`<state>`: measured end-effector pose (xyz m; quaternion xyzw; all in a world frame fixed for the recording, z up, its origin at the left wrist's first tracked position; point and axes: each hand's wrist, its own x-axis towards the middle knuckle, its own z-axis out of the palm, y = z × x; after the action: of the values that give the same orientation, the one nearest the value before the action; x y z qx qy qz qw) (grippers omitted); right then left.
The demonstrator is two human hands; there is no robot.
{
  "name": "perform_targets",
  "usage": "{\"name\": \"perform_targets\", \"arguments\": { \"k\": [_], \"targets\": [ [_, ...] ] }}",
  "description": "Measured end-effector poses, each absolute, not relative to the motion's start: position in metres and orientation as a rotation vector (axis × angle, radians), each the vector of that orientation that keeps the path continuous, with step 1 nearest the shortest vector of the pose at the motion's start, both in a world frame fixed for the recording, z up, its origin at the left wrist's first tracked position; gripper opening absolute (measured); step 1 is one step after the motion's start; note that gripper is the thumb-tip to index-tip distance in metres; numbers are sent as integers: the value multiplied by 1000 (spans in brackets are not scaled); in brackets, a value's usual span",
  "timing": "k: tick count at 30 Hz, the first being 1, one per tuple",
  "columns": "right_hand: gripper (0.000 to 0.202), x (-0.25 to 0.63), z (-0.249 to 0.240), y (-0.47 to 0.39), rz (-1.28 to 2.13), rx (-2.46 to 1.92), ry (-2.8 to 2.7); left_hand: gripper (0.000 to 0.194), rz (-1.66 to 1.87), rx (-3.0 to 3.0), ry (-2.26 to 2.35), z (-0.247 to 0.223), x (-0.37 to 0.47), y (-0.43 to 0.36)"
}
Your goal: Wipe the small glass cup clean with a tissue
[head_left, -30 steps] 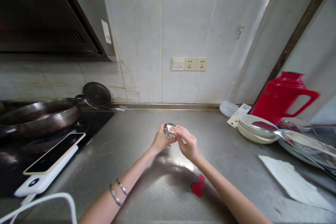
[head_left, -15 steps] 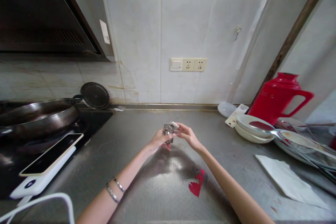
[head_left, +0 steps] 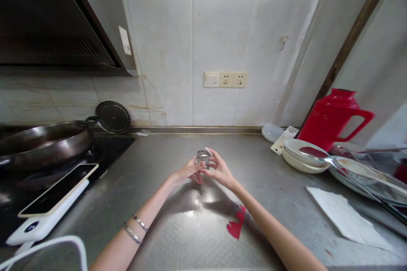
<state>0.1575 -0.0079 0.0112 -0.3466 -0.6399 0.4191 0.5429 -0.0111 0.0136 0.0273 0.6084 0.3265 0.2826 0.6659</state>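
Observation:
A small clear glass object [head_left: 202, 158], perhaps a jar or cup, is held above the metal counter [head_left: 178, 237]. My left hand [head_left: 188, 171] closes round its left and lower side. On the right side, my right hand [head_left: 218, 169] has its fingers at the glass, with a small white piece [head_left: 208, 151] between them that is too small to make out. Nearer to me, a torn red scrap [head_left: 235, 224] lies flat on the counter by my right forearm.
At left, a pan [head_left: 47, 142] sits on the black stove beside a phone [head_left: 60, 190] and a white power bank [head_left: 47, 222] with its cable. At right are a red flask [head_left: 329, 118], stacked bowls [head_left: 305, 165], dishes, and a white napkin [head_left: 349, 220].
My right hand has moved slightly left and further round the glass object. The glass is now less covered and its rim shows more. The whole view has shifted slightly.

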Motion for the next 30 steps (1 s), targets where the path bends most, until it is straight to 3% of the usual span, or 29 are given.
{"name": "perform_targets", "arguments": {
  "k": [3, 6, 10, 14, 18, 25, 30],
  "targets": [
    [75, 158, 16, -8, 1078, -850, -1421, 121, 801, 1554, 836, 22, -16, 22],
    [74, 155, 16, -9, 1108, -856, -1402, 131, 969, 1698, 862, 14, -12, 24],
    [73, 151, 14, -11, 1068, -868, -1408, 107, 1048, 1756, 756, 6, -3, 18],
    [50, 154, 14, -9, 1085, -845, -1364, 86, 1119, 1868, 845, 11, -2, 13],
    [45, 165, 14, 1, 1005, -931, -1362, 86, 1098, 1922, 892, 19, -3, 6],
    [38, 177, 16, 4, 438, -1122, -1531, 88, 1041, 1883, 911, 13, 5, 0],
    [33, 170, 22, -8, 413, -1056, -1638, 87, 1020, 1949, 911, 12, 9, -2]
  ]
}}
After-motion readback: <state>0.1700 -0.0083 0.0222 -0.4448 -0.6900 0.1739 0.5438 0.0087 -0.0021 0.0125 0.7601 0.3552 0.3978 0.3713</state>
